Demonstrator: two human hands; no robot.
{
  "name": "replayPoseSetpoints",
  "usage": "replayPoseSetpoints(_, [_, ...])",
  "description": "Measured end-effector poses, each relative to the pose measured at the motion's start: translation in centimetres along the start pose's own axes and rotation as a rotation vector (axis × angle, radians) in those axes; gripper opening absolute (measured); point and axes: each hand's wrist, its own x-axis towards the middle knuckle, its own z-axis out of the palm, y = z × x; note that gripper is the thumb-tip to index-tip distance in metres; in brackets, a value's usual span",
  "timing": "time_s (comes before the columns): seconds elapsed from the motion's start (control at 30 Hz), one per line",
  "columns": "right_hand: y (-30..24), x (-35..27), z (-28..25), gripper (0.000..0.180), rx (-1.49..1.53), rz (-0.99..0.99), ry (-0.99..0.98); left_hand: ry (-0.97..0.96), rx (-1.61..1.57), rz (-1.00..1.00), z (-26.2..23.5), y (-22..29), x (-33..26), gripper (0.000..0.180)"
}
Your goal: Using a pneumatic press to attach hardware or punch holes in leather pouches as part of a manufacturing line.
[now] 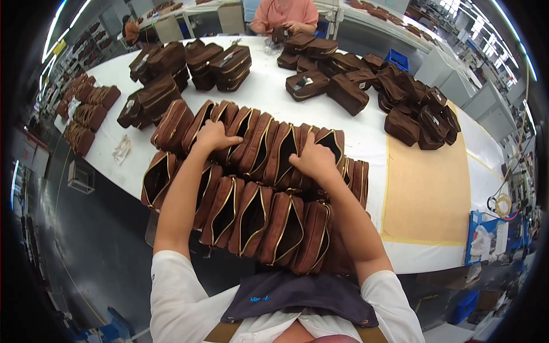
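Brown zip pouches with gold-coloured zippers stand side by side in two rows along the table's near edge, many of them gaping. My left hand (214,137) rests on the tops of the far row, toward its left, thumb stretched away from the fingers across a gaping pouch (243,128). Farther right on that row lies my right hand (314,158). Its index finger points away from me and its thumb reaches left over an unzipped pouch (282,151). Both hands touch the pouches, and some fingertips are hidden. A near-row pouch (251,220) stands between my forearms.
More brown pouches lie in heaps at the far left (157,91), far middle (309,84) and right (409,94). A tan sheet (426,188) covers part of the white table (263,103). Across it a person in pink (286,14) handles a pouch. A blue rack (473,237) stands at right.
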Motion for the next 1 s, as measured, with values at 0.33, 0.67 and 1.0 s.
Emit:
replayPoseSetpoints(0.33, [2.8,2.2,-0.4,0.064,0.412,-0.090,0.230,0.217,-0.247,0.061,-2.6,0.3,1.8,0.035])
replayPoseSetpoints(0.67, [16.0,-3.9,-11.7,0.068,0.472,-0.158,0.590,0.361,-0.358,0.296,-10.2,16.0,-3.1,0.038])
replayPoseSetpoints(1.0, [45.1,-19.9,-14.6,0.065,0.456,0.146,0.597,0.200,-0.532,0.544,3.2,46.8,-10.0,0.041])
